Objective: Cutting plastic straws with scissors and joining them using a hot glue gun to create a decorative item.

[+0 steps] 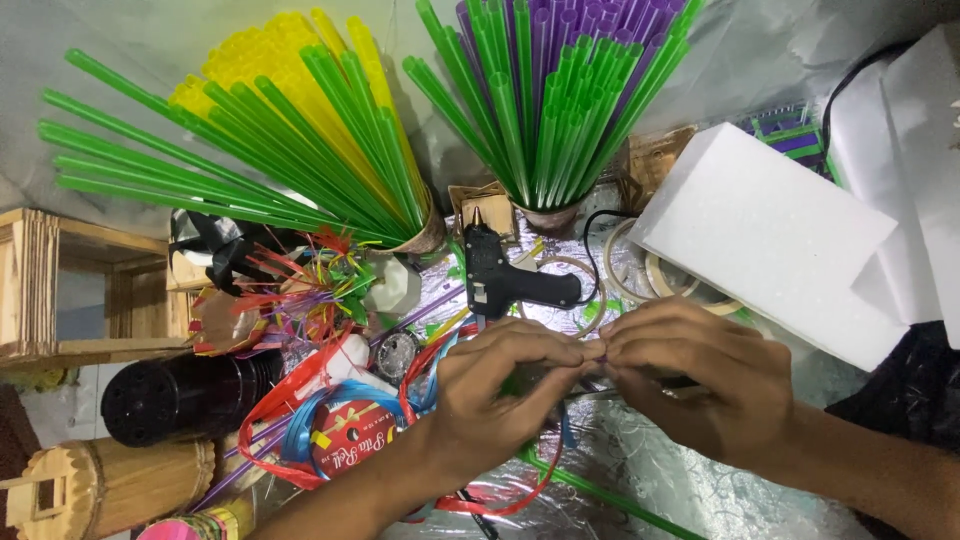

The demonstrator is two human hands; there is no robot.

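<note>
Pinching a tiny purple piece between fingertips of left hand & right hand, both clamped on it, just below black glue gun. Risking a slip, prob. dropping it into ribbon clutter left of gun.

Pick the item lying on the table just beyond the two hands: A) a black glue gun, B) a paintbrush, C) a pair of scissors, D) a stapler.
A. A black glue gun lies just past the left hand and right hand, nozzle pointing toward the cup of green and purple straws.
</note>
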